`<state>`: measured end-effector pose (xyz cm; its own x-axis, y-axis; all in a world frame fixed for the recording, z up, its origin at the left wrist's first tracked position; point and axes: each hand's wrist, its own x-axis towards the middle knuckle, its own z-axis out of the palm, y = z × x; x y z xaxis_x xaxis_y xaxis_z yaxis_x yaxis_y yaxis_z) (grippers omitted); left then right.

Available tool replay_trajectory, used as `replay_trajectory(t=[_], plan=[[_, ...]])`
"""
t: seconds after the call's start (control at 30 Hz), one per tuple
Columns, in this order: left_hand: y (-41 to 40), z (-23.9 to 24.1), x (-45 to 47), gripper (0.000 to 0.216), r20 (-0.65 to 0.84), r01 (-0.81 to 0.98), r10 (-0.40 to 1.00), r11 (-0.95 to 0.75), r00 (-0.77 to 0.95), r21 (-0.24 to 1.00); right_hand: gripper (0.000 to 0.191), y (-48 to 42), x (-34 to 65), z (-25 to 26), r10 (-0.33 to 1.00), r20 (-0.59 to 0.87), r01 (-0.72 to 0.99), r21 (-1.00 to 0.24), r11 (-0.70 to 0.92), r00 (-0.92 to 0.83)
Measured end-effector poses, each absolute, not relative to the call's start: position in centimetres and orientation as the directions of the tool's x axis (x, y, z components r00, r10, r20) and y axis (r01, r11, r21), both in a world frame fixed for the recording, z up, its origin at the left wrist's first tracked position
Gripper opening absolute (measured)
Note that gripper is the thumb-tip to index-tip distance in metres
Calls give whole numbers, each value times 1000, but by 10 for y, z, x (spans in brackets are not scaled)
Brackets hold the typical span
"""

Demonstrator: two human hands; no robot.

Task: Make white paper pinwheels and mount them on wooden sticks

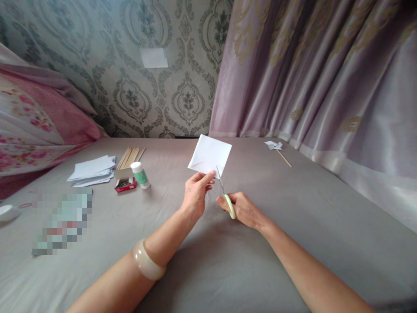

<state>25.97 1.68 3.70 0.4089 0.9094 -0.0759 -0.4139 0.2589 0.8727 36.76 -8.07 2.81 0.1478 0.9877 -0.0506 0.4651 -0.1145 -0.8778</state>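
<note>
My left hand (195,191) pinches the lower corner of a white square sheet of paper (208,154), holding it upright above the grey bed sheet. My right hand (243,208) grips small scissors with light green handles (224,193). The blades point up and reach the bottom edge of the paper, just right of my left thumb. A pale bangle sits on my left forearm.
At the left lie a stack of white papers (93,170), wooden sticks (130,155), a glue bottle (140,174) and a small red box (124,182). A paper pinwheel on a stick (275,147) lies at the back right by the curtain. Pillows fill the far left.
</note>
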Motion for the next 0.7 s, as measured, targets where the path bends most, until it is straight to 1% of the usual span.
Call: replay_trajectory(t=[0.23,0.7], plan=[[16,38,259,26,-79,-414,909,262,409,872,52,-80,367,28,978,-67,468,-870,-153,196],[16,41,259,28,-81,-420,909,266,409,868,51,-78,368,23,972,-35,490,-859,-148,232]])
